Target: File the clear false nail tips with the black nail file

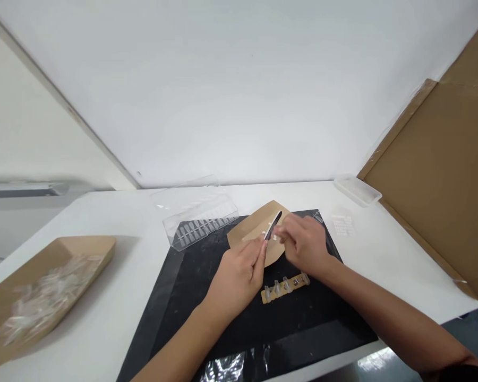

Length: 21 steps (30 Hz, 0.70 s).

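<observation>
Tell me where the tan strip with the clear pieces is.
In the head view, the tan strip lies low, right of centre, on the black mat, between the left hand and right forearm.

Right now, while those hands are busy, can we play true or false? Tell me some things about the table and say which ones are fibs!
1. The left hand holds a thin dark stick. True.
2. Both hands lie flat on the table. False: the right hand is up beside the stick, its fingers curled.
3. The brown strip with clear pieces on it lies on the black board. True.
4. Everything see-through is on the right side of the picture. False: the big tan tray with clear pieces is on the left.
5. A small see-through tray sits near the big cardboard. True.
</observation>
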### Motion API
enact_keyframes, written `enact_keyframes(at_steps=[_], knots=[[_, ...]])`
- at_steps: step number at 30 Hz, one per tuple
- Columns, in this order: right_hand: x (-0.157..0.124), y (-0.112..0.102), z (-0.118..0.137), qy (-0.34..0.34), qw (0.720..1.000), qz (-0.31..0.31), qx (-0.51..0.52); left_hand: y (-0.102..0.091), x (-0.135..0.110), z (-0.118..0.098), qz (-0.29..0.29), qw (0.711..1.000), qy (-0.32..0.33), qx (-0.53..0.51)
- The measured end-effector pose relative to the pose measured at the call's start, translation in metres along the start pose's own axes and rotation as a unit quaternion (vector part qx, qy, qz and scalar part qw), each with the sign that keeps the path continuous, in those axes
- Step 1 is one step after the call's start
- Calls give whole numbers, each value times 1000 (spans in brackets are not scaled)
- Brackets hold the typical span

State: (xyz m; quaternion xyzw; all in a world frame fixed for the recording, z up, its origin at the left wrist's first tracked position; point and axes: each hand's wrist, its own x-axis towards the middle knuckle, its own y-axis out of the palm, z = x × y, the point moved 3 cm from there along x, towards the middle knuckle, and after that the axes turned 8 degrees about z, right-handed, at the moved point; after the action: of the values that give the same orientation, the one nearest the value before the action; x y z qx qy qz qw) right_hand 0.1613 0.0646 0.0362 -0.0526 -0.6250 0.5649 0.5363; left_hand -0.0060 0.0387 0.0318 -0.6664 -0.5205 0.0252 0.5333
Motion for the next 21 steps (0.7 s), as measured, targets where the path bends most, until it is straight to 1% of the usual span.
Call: enact_keyframes(at_steps=[2, 5, 6, 9, 12, 13, 14, 16, 18, 21], knots=[[0, -2, -1, 17, 1000, -17, 3, -1, 1, -1, -1, 1000, 5, 5], [1, -3, 1, -17, 1000, 3, 13, -2, 1, -2, 1, 1000, 14, 2], [2, -3, 1, -17, 1000, 1, 11, -2, 0, -2, 0, 1000, 13, 0], [2, -4, -1, 7, 1000, -11, 1, -1, -1, -1, 1, 1000, 8, -3], [1, 1, 0, -27, 999, 16, 9, -1, -2, 0, 11, 1000, 3, -9], [0, 3, 0, -32, 999, 14, 10, -1, -2, 0, 11, 1000, 1, -10], [-1, 4, -1, -24, 1000, 1, 10, -1, -2, 1, 10, 1000, -1, -10], [-3, 6, -3, 14, 999, -39, 7, -2, -2, 1, 9, 1000, -1, -9], [-5, 9, -4, 35, 998, -52, 9, -1, -3, 2, 12, 1000, 2, -7], [-5, 12, -1, -6, 1000, -13, 23, 0, -3, 3, 16, 1000, 5, -6]])
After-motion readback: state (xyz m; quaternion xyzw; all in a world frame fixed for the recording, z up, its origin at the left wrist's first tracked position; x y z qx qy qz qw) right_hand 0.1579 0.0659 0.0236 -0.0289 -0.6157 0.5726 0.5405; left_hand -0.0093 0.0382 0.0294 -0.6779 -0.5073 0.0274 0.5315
